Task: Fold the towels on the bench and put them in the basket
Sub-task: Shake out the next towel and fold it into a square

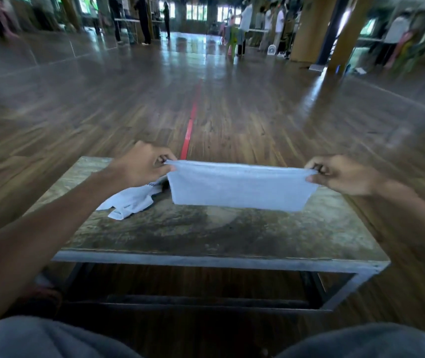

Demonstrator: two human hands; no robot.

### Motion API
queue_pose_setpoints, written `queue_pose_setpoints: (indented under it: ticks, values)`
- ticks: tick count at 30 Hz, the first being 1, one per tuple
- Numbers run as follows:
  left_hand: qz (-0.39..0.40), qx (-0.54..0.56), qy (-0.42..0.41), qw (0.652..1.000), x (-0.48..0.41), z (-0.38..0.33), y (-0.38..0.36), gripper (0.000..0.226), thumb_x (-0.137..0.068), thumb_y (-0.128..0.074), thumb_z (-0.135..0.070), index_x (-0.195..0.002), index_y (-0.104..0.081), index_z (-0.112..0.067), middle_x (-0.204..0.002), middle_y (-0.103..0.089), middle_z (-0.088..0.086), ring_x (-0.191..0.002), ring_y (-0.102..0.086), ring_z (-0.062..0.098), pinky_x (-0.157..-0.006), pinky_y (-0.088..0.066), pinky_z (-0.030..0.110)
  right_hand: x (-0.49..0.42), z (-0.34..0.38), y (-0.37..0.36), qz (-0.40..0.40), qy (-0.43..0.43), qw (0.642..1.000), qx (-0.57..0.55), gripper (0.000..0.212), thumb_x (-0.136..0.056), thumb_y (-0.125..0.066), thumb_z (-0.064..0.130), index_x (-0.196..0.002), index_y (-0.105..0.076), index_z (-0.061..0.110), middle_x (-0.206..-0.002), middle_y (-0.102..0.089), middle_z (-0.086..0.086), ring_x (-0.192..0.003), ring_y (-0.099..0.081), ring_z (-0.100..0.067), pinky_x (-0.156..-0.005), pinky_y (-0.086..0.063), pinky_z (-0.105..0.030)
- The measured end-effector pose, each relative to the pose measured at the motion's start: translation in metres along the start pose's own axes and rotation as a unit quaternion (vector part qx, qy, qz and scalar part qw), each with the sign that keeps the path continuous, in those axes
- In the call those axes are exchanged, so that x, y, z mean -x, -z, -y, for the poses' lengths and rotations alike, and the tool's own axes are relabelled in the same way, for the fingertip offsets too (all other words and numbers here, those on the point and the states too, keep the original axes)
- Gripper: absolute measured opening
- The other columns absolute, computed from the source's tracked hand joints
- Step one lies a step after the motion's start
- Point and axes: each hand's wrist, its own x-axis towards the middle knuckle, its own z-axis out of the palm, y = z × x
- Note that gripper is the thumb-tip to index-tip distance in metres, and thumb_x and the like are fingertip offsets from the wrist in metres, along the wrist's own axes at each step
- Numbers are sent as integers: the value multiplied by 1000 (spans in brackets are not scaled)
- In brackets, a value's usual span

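A pale blue towel [239, 186], folded over into a long band, hangs stretched above the far half of the worn bench [206, 236]. My left hand [143, 165] pinches its upper left corner and my right hand [340, 175] pinches its upper right corner. The towel's lower edge hangs just over the bench top. A second, white towel [128, 201] lies crumpled on the bench's left side, partly under my left hand. No basket is in view.
The bench has a grey metal frame [206, 262] and stands on a wooden floor with a red tape line [190, 130]. My knees in grey cloth [51, 339] fill the bottom edge. Several people and tables stand far off at the back of the hall.
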Motion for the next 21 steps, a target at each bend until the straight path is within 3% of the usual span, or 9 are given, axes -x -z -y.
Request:
queue_pose_setpoints:
  ticks: [3,6,8,11,14,17,21]
  values:
    - [58,46,7,997,15,3,-3,13,-83,-70,-22,-96,-72,-20,-89,-72,-3,-80,-63,10,-75,-44,23,7,-8,-12,68,-22,996,-47,10,-89,-63,12,-94,-65,21,-83,-65,4,-66,-56,1,-68,-41,-14]
    - [128,168,37,977,30,6,-7,14,-83,-70,-16,-97,-72,-20,-92,-72,-12,-87,-64,1,-82,-49,17,13,-19,-24,94,-43,991,-81,14,-89,-64,18,-99,-67,26,-97,-70,5,-89,-64,-13,-85,-46,-31]
    - [172,211,59,960,41,11,-15,17,-84,-68,-17,-96,-70,-30,-86,-70,-25,-89,-63,-8,-80,-46,6,17,-23,-35,123,-65,981,-138,16,-89,-63,19,-105,-66,24,-105,-69,7,-99,-63,-9,-92,-46,-29]
    - [210,225,93,947,55,22,-39,18,-86,-65,-20,-95,-66,-35,-82,-65,-38,-79,-60,-18,-76,-41,1,20,-25,-60,148,-104,962,-204,17,-90,-62,18,-106,-66,22,-106,-70,9,-99,-63,-1,-87,-44,-21]
    - [195,217,124,948,63,37,-75,13,-87,-65,-22,-98,-69,-28,-87,-68,-29,-92,-60,-11,-77,-41,3,13,-35,-94,150,-140,953,-223,17,-91,-62,20,-107,-66,22,-109,-68,8,-103,-61,-4,-93,-42,-27]
    - [155,189,136,960,65,49,-107,18,-88,-64,-20,-104,-70,-15,-83,-64,-27,-85,-59,-13,-76,-44,7,3,-47,-124,124,-159,946,-253,17,-93,-58,19,-108,-65,21,-110,-66,5,-106,-60,-10,-91,-46,-31]
    - [118,173,180,961,48,53,-137,18,-89,-62,-18,-104,-70,-13,-92,-67,-7,-87,-61,7,-81,-47,25,-21,-56,-148,92,-178,943,-265,12,-95,-54,16,-98,-65,22,-103,-65,4,-98,-60,-11,-76,-45,-24]
